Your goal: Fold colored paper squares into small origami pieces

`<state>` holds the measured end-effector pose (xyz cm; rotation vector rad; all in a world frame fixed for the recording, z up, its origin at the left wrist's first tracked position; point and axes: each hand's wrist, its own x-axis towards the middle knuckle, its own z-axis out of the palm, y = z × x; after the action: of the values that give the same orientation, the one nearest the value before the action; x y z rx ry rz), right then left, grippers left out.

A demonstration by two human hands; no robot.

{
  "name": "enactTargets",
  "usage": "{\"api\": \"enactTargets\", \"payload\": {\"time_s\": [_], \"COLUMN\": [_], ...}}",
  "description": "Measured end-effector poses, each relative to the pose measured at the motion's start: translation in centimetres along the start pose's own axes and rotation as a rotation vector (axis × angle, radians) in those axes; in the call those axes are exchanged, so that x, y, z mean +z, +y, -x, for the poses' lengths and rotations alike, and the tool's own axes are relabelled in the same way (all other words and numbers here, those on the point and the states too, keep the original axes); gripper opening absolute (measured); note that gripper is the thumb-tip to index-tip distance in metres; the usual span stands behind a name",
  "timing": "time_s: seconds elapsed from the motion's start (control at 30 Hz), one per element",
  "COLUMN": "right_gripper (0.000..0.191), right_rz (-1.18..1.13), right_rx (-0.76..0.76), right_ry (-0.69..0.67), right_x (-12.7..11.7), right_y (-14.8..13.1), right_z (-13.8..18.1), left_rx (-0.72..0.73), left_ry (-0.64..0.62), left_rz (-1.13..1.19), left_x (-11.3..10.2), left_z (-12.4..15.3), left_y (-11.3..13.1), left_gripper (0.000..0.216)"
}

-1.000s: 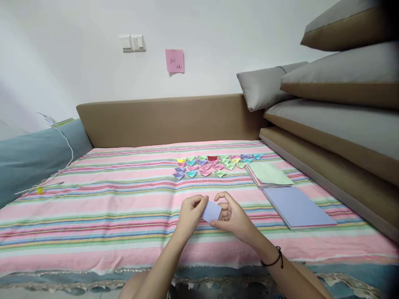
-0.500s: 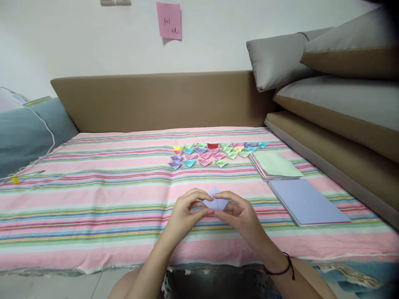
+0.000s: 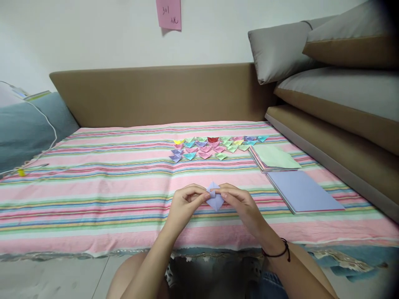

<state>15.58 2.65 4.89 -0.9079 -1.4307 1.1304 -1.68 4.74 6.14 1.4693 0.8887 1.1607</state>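
A small folded piece of lavender origami paper is held up over the front part of the striped cloth. My left hand pinches its left side between thumb and fingers. On the other side my right hand grips it, thumb and fingertips close to the middle. The paper has pointed ends at top and bottom, with a small raised fold at its centre. Beyond my hands, several folded paper boats in pink, green, blue, purple, yellow and red stand in rows on the cloth.
To the right lie a stack of light green and other coloured paper and a stack topped with lavender paper. Grey and brown cushions pile up at the right. A white cable runs along the left. The striped cloth covers the seat.
The lavender paper has turned between my hands; its lower point and a raised central fold now show. My fingers have shifted toward its middle. The view has tilted slightly down.
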Motion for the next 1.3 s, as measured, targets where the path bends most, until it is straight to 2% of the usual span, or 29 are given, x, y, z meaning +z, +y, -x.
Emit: {"api": "enactTargets", "payload": {"time_s": [0.17,0.3,0.5,0.8,0.97,1.1,1.3], "right_gripper": [0.016,0.01,0.012,0.014,0.022,0.039,0.048], "right_rz": [-0.061,-0.072,-0.041,-0.062,-0.111,-0.217,-0.26], "right_rx": [0.028,0.026,0.056,0.083,0.099,0.13,0.154], "right_ry": [0.124,0.224,0.324,0.446,0.436,0.407,0.351], "right_x": [0.8,1.4,1.5,2.2,2.3,2.4,2.3], "right_y": [0.4,0.5,0.3,0.7,0.7,0.5,0.6], "right_z": [-0.2,-0.4,-0.4,-0.4,-0.3,-0.2,-0.4], "left_rx": [-0.081,-0.087,-0.13,-0.162,-0.158,-0.182,-0.184], "left_ry": [0.134,0.146,0.133,0.239,0.256,0.262,0.269], "left_rz": [0.028,0.039,0.089,0.062,0.083,0.198,0.227], "left_x": [1.0,1.5,1.8,2.0,2.1,2.1,2.2], "left_z": [0.2,0.2,0.2,0.3,0.3,0.3,0.3], "left_y": [0.0,0.1,0.2,-0.1,-0.2,-0.2,-0.1], "left_gripper": [0.018,0.02,0.022,0.017,0.018,0.031,0.039]}}
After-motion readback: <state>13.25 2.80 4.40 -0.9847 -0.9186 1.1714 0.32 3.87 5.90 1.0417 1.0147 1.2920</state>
